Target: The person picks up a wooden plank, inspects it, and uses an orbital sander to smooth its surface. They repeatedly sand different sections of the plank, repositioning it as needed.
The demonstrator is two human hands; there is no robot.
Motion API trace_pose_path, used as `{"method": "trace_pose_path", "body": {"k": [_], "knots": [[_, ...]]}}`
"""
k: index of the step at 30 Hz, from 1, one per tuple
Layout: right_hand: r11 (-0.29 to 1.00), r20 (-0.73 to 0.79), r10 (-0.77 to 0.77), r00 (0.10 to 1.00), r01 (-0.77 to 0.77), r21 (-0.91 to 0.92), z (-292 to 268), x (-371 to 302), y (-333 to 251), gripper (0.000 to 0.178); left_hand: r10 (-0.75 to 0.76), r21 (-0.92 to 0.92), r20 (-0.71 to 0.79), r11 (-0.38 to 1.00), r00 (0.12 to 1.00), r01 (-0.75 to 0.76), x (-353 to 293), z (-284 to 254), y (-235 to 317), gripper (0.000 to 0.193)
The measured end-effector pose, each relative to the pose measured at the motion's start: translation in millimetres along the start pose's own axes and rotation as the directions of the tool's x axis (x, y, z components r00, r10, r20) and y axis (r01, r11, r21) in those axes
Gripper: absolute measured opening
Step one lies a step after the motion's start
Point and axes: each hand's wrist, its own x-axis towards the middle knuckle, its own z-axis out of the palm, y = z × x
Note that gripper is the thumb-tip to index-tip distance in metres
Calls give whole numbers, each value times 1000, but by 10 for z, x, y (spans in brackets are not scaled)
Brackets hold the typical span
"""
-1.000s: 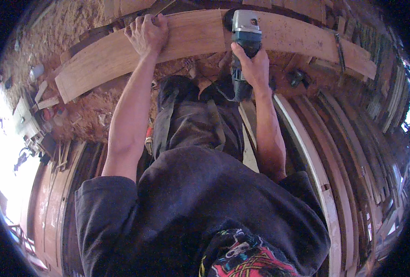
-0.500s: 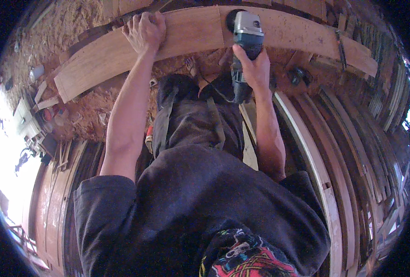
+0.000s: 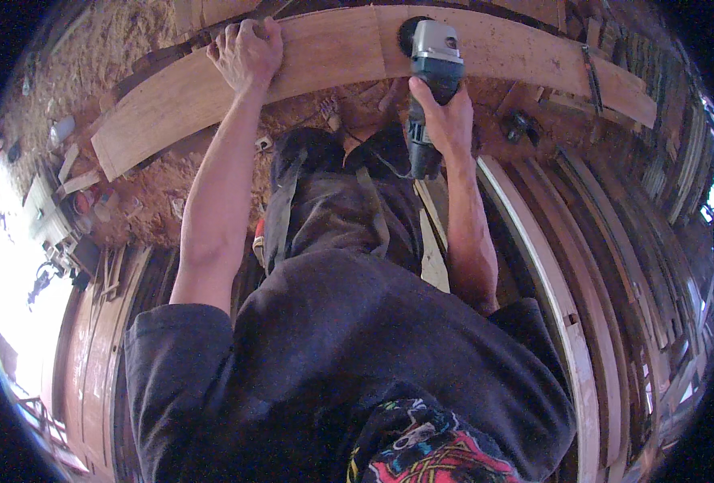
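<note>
A long, pale wooden board [image 3: 325,56] lies crosswise in front of me. My left hand [image 3: 248,56] presses on its left half, fingers bent over the far edge and gripping it. My right hand [image 3: 449,121] is wrapped round the dark green body of an angle grinder [image 3: 437,68] with a silver head. The grinder's round dark disc [image 3: 409,34] is against the board's upper face, right of the middle; the grinder head partly covers it. A darker mark line crosses the board just left of the disc.
A dark clamp-like bar [image 3: 592,79] crosses the board's right part. Long timber lengths [image 3: 550,266] lie at right, more boards [image 3: 103,346] at left. Sawdust and scraps cover the reddish floor [image 3: 152,201]. A small dark tool [image 3: 520,127] lies beyond the timber. My bare foot shows below the board.
The grinder in my right hand has shifted slightly right along the board. My left hand has moved a little left, still on the board.
</note>
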Motion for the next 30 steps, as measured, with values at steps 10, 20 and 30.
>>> {"method": "trace_pose_path", "body": {"k": [10,20,30], "knots": [[999,12,18,1000,-17,-35,8,-98,87,66,-48,52,71,998,996,44,14,-47,35,52],[999,14,14,1000,-14,-53,52,-238,94,70,-57,55,80,997,995,53,8,-49,46,51],[992,-22,-41,999,38,-122,89,-400,170,60,-67,41,98,997,993,64,20,-69,64,51]]}}
